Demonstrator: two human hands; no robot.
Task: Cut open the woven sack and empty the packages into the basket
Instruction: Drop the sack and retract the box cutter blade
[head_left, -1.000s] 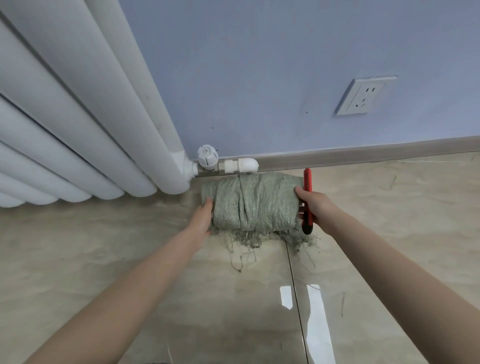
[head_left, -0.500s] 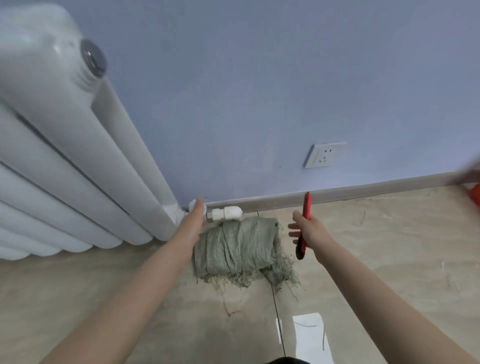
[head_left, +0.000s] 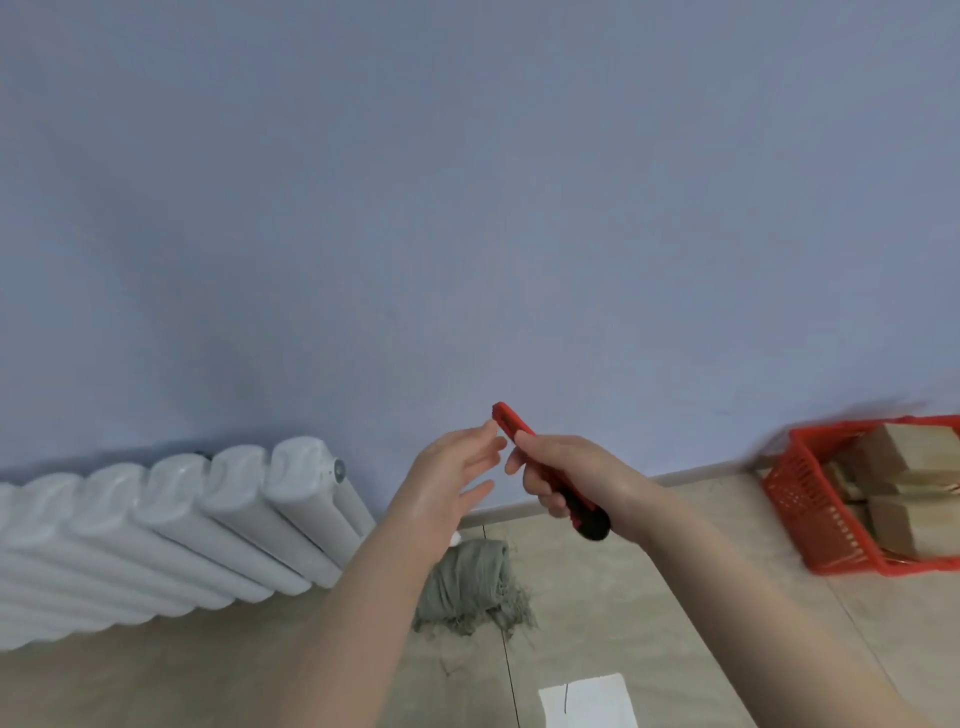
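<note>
- right hand (head_left: 566, 478) fist-wrapped round red utility knife (head_left: 545, 462), raised above woven sack (head_left: 470, 584)
- left hand (head_left: 447, 478) fingers spread, empty, fingertips at knife's top end
- sack rolled up on floor beside radiator (head_left: 171, 525)
- red basket (head_left: 810, 509) with packages (head_left: 909, 483) well right of sack

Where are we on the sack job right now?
Mostly done, it seems: the basket holds packages, and the sack lies bundled by the radiator. In hand: the right hand grips the knife, the left hand reaching its tip. Left: probably putting the knife away.
</note>
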